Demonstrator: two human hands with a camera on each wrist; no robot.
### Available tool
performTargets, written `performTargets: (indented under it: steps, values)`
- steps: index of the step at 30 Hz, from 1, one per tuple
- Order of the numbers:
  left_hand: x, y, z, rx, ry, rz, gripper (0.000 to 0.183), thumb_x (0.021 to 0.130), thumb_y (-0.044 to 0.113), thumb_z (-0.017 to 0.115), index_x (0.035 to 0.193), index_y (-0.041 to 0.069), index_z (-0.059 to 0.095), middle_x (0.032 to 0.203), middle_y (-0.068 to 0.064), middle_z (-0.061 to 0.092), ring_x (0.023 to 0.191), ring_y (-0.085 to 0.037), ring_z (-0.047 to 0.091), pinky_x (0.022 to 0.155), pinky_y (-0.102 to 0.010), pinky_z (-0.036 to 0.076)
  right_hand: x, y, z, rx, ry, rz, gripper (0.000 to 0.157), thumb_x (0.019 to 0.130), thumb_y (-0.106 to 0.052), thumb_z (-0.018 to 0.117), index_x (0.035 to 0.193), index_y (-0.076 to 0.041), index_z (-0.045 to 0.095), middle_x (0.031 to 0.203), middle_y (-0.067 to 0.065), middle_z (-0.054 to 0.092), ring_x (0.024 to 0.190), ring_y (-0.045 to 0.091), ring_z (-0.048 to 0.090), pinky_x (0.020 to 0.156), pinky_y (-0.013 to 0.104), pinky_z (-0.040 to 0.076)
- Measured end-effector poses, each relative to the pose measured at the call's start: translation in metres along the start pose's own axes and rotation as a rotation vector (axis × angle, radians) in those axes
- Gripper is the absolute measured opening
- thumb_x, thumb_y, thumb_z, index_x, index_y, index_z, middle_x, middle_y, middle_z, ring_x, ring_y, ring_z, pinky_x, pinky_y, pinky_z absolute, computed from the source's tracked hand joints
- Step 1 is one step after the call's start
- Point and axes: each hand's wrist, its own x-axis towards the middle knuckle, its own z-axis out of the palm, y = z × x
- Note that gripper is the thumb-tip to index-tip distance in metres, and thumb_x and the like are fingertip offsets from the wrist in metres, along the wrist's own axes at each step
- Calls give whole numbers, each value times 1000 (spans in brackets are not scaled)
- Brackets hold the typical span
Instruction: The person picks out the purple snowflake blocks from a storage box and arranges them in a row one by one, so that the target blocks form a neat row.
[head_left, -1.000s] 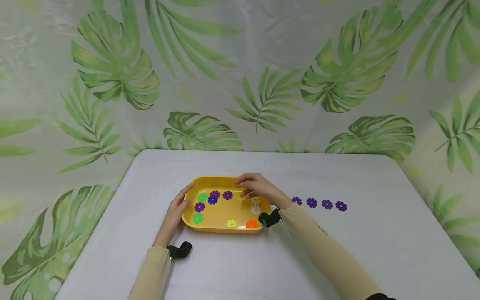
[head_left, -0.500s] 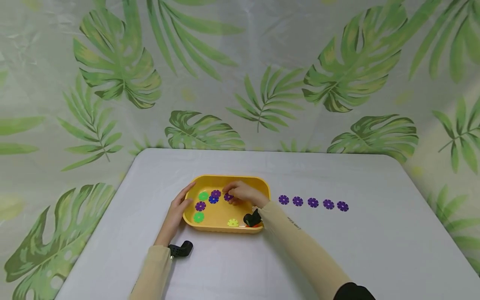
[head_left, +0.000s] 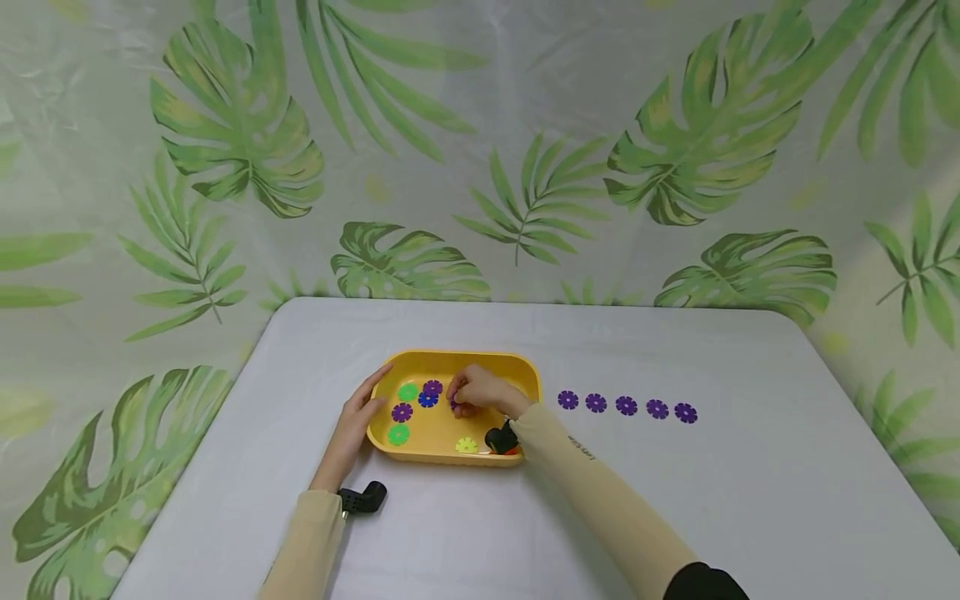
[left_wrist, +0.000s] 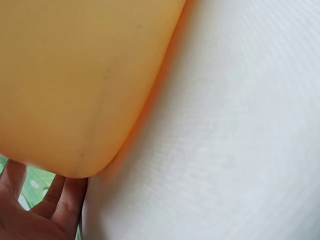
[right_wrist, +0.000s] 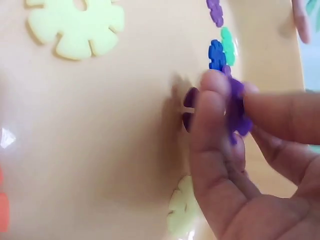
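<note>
White tabletop [head_left: 750, 492]: right hand [head_left: 480, 390] pinches a purple disc [right_wrist: 237, 112], left hand [head_left: 349, 429] grips yellow tray [head_left: 435, 429]; a slack pinch could drop the disc.

Stretching the left arm [head_left: 303, 542] out from the near side, gripping with the left hand [head_left: 349, 425]. Angling the right arm [head_left: 607, 487] toward the far left, curling the right hand [head_left: 482, 392] and pinching with its fingertips [right_wrist: 215, 82].

The right hand [head_left: 480, 390] has been moved toward nine o'clock in the yellow tray [head_left: 435, 432], and one purple disc [right_wrist: 236, 112] is now pinched.
</note>
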Motion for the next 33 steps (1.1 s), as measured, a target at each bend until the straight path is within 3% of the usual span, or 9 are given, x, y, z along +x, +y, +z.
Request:
performTargets:
  steps: [4,8,11,17,23,33]
  values:
    - [3,-8,-1,14,7,15,46,101,14,42,147,22,41,154,2,29,142,-18,18,116,-41,13,-3,2,-8,-6,24,-58,12,90,6,52,98,7,62,74,11,62,57,16,55,54,22,49]
    - [2,-7,-1,19,5,25,46,101,14,42,147,21,41,154,1,29,142,-18,19,116,-42,13,-11,5,-26,3,23,-95,18,92,0,53,107,5,62,72,7,56,56,15,48,53,24,44]
    - [1,-5,0,24,6,16,46,101,14,42,147,21,41,154,1,29,142,-18,18,116,-42,13,-22,4,-43,38,6,-123,24,93,-4,52,114,7,61,76,7,57,58,16,48,56,28,47]
    - [-4,9,2,1,-5,-14,47,101,10,41,147,17,40,155,-3,27,143,-21,16,116,-44,12,-50,15,-84,90,17,-152,21,96,-10,53,111,3,60,88,10,62,65,18,52,61,27,48]
    - [-11,25,5,16,-16,-25,48,101,8,40,149,13,36,155,-6,25,143,-24,16,116,-44,14,-83,50,-128,110,103,-131,27,99,-14,50,116,5,55,92,13,59,69,21,51,66,28,52]
    - [-11,24,4,4,-24,-23,48,101,8,39,148,13,36,156,-6,25,143,-23,16,116,-42,14,-152,129,-188,130,361,-88,33,101,-17,47,120,9,49,86,8,53,67,13,51,64,30,51]
